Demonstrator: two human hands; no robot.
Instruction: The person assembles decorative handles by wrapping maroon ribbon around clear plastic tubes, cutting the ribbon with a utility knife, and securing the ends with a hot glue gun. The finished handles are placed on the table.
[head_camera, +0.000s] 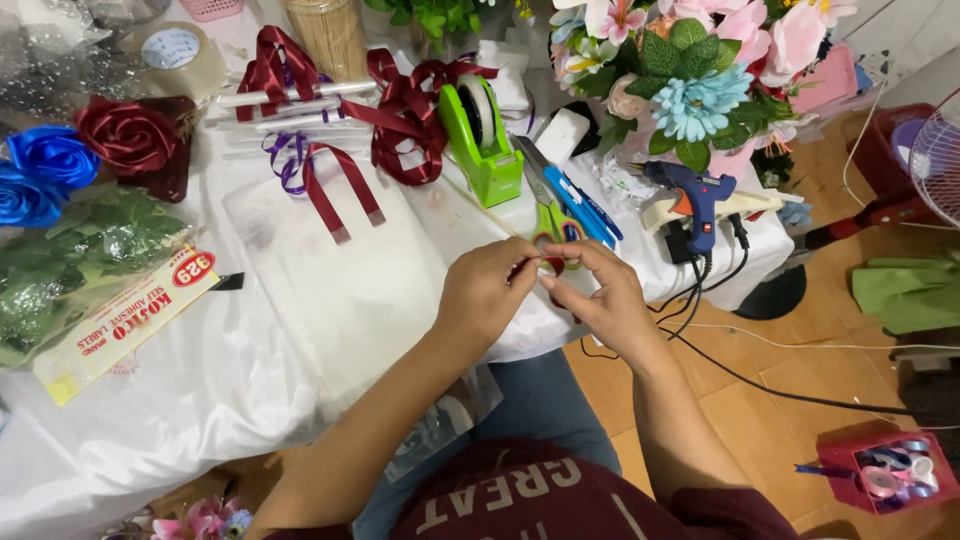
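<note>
My left hand (487, 289) and my right hand (603, 296) meet just off the table's front edge, fingertips pinched together on a small piece of dark red ribbon (540, 267). A thin wooden stick (492, 213) runs from the fingers back across the white cloth toward the tape dispenser. Green-handled scissors (548, 205) lie right behind my hands. A loop of dark red ribbon (337, 190) rests on the cloth to the left.
A green tape dispenser (474, 135), blue glue gun (698, 203) with black cables, artificial flower bouquet (690, 80), satin roses (90, 150), a yellow label packet (120, 325) and bundled ribbons (405, 110) crowd the white-covered table (200, 390). A red box of ribbon rolls (890, 470) sits on the wooden floor.
</note>
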